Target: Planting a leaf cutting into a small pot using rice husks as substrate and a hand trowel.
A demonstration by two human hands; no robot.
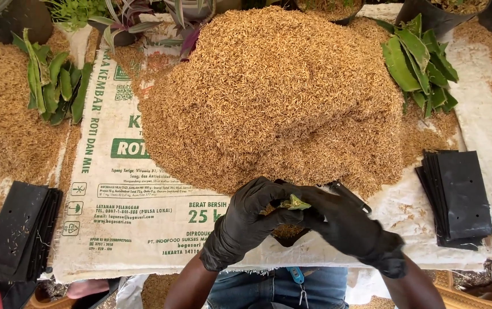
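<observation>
- Spread across the worktop (143,240), a printed sack carries a big husk heap (274,97), far of both hands.
- Head view: left hand (249,220) and right hand (343,226), black-gloved, each grip closed around a small husk-filled bag (286,232), pinching a green cutting (295,202) upright.
- Squeezing could snap the cutting; tilting could spill husk.

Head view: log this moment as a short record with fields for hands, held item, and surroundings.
left hand: black-gloved left hand cups a small black bag filled with husk
right hand: black-gloved right hand pinches a green cutting at the bag's mouth
centre: large husk pile on a printed sack
sides: stacks of flat black bags, leafy cuttings
</observation>
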